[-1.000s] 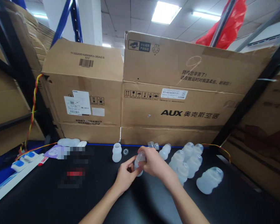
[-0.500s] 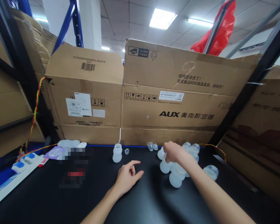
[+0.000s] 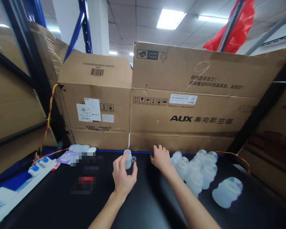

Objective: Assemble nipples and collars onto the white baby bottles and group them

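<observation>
So the left hand is around a small, milky-translucent plastic bottle with a pinched waist, near the back edge of the black bench. Thumb and fingers are spread pretty wide, fingers over the bottle's left side, and I can't tell how firmly they're touching it. That bottle's mouth is uncovered, but I can't make out what's inside. A little round clear disc with a dark centre sits right by the thumb tip.

The right hand is back near the brown printed cardboard panel, fingertips partly hidden, so no clue if it's holding anything. Just right of it there's a bunch of milky bottles with clear domed tops, packed close together. Another domed-top bottle is off on its own further right. All cloudy plastic, so can't tell if they're full.
</observation>
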`<state>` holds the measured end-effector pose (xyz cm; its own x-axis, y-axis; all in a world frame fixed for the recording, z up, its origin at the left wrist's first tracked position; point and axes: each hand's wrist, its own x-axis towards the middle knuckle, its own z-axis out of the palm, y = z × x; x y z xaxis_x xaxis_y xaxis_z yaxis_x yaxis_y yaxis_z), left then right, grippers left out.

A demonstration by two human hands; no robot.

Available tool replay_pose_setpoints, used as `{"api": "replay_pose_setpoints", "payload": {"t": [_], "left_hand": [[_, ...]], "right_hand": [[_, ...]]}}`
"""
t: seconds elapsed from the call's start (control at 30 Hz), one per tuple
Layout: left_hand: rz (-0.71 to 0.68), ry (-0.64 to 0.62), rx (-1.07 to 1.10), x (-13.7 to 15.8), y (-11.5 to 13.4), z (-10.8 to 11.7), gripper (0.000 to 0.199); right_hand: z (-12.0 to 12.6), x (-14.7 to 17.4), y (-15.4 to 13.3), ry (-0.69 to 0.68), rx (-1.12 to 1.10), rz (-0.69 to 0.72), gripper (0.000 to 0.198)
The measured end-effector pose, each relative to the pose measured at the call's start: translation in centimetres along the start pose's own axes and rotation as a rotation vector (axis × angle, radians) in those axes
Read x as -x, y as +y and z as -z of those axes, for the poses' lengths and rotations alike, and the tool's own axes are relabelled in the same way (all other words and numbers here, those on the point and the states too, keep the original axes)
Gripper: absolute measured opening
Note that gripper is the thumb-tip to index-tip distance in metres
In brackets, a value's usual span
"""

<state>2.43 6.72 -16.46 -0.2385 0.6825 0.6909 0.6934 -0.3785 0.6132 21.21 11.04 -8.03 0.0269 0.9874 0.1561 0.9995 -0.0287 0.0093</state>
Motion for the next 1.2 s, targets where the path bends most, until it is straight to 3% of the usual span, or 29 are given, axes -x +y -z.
{"api": "replay_pose_setpoints", "payload": {"t": [0.1,0.17,0.23,0.3,0.43,0.5,0.6,0.67,0.83,0.97,1.2], "left_hand": [[0.001,0.062,-0.098,-1.7,-2.4,0.8,0.083],[0.012,-0.008,-0.144,-2.6,-3.9,1.2,0.075],[0.047,-0.065,-0.187,-3.2,-4.8,1.5,0.055],[0.092,-0.073,-0.234,-3.7,-5.4,1.7,0.042],[0.145,-0.039,-0.295,-4.3,-6.0,2.0,0.040],[0.139,-0.022,-0.299,-4.4,-6.2,2.0,0.048],[0.081,0.044,-0.301,-4.3,-5.9,2.0,0.077],[-0.003,0.054,-0.294,-3.9,-5.2,1.8,0.081],[-0.259,-0.270,-0.211,-3.1,-3.5,0.0,0.041],[-0.252,-0.418,-0.184,-2.6,-3.2,-0.9,0.023],[-0.259,-0.575,-0.125,-1.8,-2.2,1.4,0.019]], "right_hand": [[-4.0,-0.1,-1.0,0.095,-0.058,-0.175,0.053],[-5.8,-0.3,-0.7,0.147,-0.092,-0.234,0.047],[-6.7,-0.6,0.0,0.184,-0.121,-0.240,0.041],[-7.1,-1.0,0.8,0.204,-0.149,-0.215,0.038],[-6.9,-0.9,1.4,0.190,-0.221,-0.116,0.039],[-6.7,-0.2,1.2,0.166,-0.279,-0.040,0.038],[-6.3,1.9,0.6,0.121,-0.392,0.093,0.035],[-6.3,3.8,0.4,0.098,-0.471,0.173,0.036],[-6.3,7.5,0.9,0.067,-0.667,0.244,0.039],[-6.2,7.8,1.4,0.088,-0.742,0.214,0.017],[-5.6,7.4,2.3,0.111,-0.737,0.172,0.038]]}}
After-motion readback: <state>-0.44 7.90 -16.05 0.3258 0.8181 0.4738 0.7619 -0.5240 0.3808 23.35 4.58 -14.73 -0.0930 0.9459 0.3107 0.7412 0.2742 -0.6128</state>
